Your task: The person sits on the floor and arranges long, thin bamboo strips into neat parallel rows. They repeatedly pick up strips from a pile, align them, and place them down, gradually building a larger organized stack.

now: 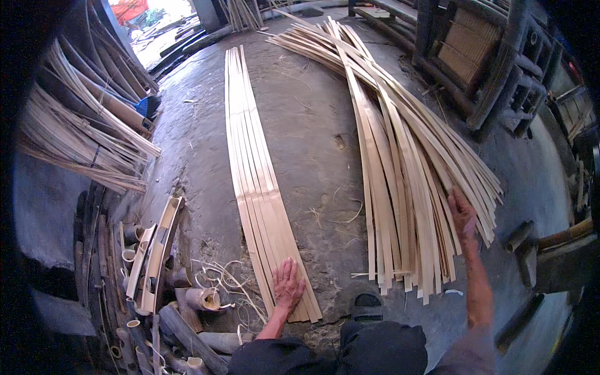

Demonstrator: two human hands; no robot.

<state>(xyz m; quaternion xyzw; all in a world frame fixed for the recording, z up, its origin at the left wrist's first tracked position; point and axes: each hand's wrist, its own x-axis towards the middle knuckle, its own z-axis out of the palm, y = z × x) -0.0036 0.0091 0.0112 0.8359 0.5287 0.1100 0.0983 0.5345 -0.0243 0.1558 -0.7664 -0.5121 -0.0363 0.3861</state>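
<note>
The left hand [288,284] lies open and flat on the neat row of bamboo strips [253,169], pinning it; the right hand [462,215], fingers spread and holding nothing, touches the loose pile of strips [400,156].

Bare forearms and hands, a greyish sleeve at the right elbow, dark trousers, a dark sandal.

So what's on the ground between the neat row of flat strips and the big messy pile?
Mostly bare grey floor, seen in the head view. Between the neat row and the messy pile lie only a few thin loose shavings and some dirt.
</note>
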